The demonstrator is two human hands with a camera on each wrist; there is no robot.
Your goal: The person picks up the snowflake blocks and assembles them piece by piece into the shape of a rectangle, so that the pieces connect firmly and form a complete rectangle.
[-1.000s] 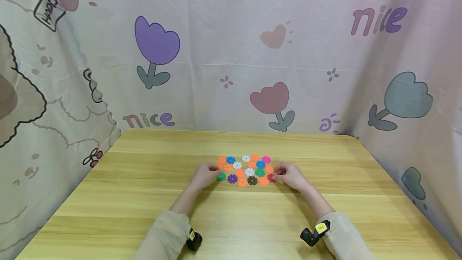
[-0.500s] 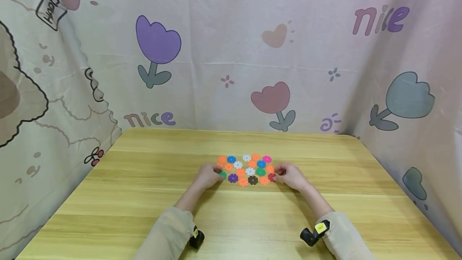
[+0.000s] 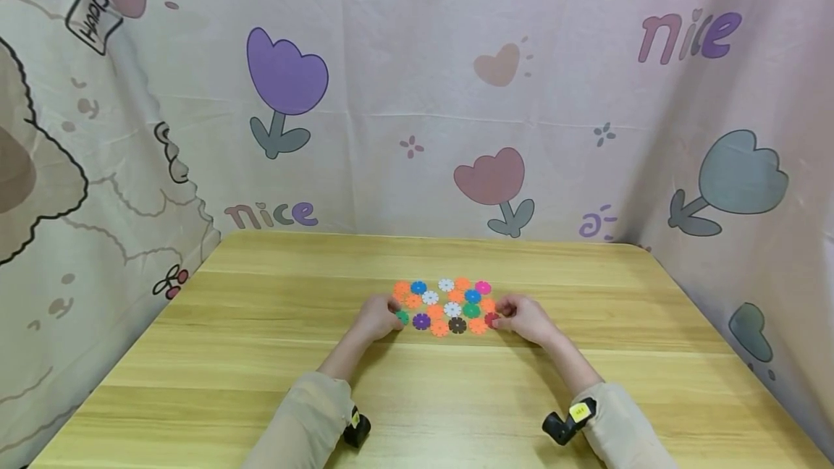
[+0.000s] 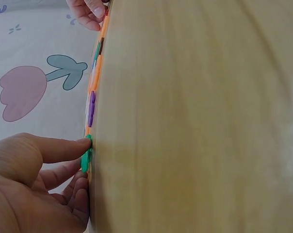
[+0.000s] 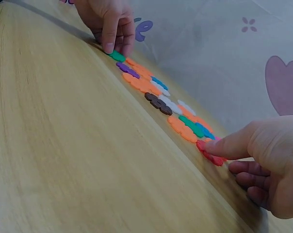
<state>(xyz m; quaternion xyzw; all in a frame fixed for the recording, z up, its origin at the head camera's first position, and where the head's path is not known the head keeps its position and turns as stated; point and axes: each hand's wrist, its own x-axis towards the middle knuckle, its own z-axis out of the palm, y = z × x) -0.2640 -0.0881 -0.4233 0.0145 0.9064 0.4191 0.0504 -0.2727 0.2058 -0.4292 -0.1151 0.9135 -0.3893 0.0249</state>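
Note:
A patch of flat, notched snowflake discs lies on the table in the head view, close together. My left hand (image 3: 378, 317) is at its left end, pinching a green disc (image 4: 86, 156) by the edge, thumb on top. At the right end my right hand (image 3: 526, 318) has its thumb on a red disc (image 5: 210, 152), with its other fingers curled beside it; the fingertips' far side is hidden. Between the hands are a purple disc (image 3: 421, 321), a brown disc (image 3: 457, 325), a white disc (image 3: 452, 309) and several orange discs (image 3: 439, 328).
The wood-grain table (image 3: 417, 396) spreads around the discs on all sides. A printed curtain (image 3: 391, 78) hangs behind its far edge and along both sides. Small black cameras sit at the left wrist (image 3: 356, 430) and right wrist (image 3: 568, 422).
My left hand has shifted slightly right and covers more of the green disc than a second ago. The right hand stays at the red disc, and the other discs keep their arrangement.

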